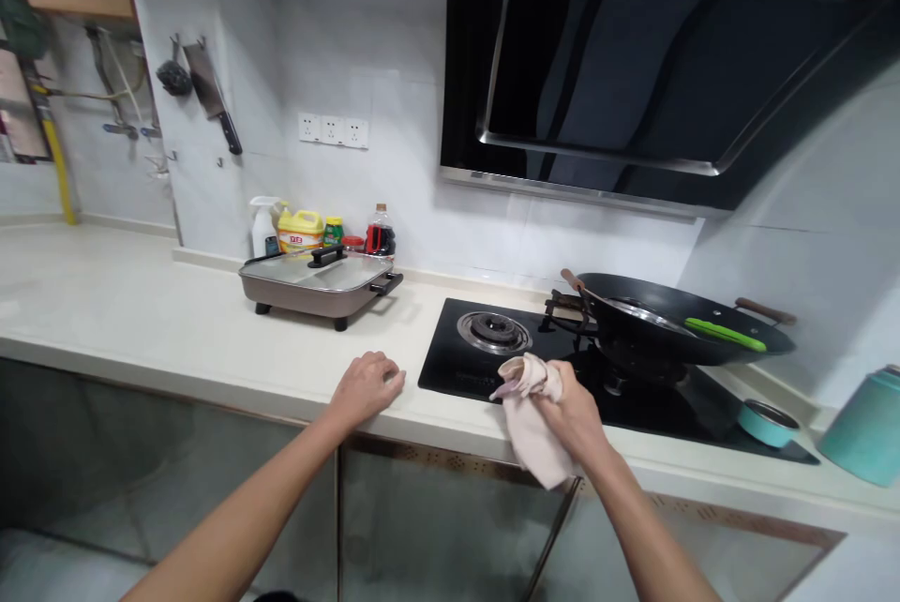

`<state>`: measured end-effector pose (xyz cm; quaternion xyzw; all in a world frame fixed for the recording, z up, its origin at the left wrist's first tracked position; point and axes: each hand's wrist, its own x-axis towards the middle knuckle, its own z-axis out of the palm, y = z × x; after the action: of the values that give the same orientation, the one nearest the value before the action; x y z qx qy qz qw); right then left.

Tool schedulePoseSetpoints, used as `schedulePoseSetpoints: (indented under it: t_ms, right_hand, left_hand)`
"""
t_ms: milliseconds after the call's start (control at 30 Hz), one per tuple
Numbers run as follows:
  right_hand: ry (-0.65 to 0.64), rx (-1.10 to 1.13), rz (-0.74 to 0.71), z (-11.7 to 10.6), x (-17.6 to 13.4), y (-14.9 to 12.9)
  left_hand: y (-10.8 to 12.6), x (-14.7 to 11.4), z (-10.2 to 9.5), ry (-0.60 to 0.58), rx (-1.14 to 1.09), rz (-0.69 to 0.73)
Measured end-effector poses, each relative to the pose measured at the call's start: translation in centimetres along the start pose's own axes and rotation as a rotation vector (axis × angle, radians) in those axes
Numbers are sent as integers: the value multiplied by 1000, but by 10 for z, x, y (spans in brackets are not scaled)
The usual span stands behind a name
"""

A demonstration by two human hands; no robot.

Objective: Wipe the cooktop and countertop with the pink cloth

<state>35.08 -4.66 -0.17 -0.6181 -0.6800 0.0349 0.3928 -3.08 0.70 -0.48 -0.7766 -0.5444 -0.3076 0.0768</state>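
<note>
Probably a wiping step: right hand [573, 408] closed around the cloth [532, 428] by the hob [446, 353], contact unclear; left hand [365, 386] loosely open, empty; next calls for pressing down.

The cloth [538, 438] is pale pink, the stovetop [448, 363] black, the utensil handle [724, 334] green.

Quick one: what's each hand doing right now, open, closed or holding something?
Left hand: open, fingers loosely bent, at the countertop edge; nothing visible in it.
Right hand: closed, holding a bunched pale cloth.
</note>
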Motion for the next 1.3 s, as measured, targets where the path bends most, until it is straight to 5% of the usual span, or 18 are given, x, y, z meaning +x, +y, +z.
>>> schedulePoseSetpoints:
  t_ms: [167, 433, 567, 767, 900, 1033, 1167, 1300]
  right_hand:
    - [215, -313, -43, 11, 26, 11]
    - [-96, -538, -133, 26, 1, 26]
    - [-123, -570, 1, 26, 23, 14]
    - [-219, -480, 33, 67, 62, -49]
    - [-331, -338, -169, 111, 57, -115]
    - [-305, -289, -379, 138, 35, -159]
    - [-270, -240, -388, 128, 21, -152]
    - [-223, -244, -313, 94, 20, -107]
  left_hand:
    - [2, -2, -1, -4, 1, -16]
    - [1, -4, 3, -1, -10, 8]
    - [3, -3, 2, -15, -41, -33]
    - [2, -4, 2, 16, -57, -29]
    - [-4, -3, 3, 61, -83, -32]
    - [-11, 0, 3, 89, -109, -62]
    - [-16, 1, 3, 84, -73, -75]
    - [-19, 3, 4, 72, -24, -81]
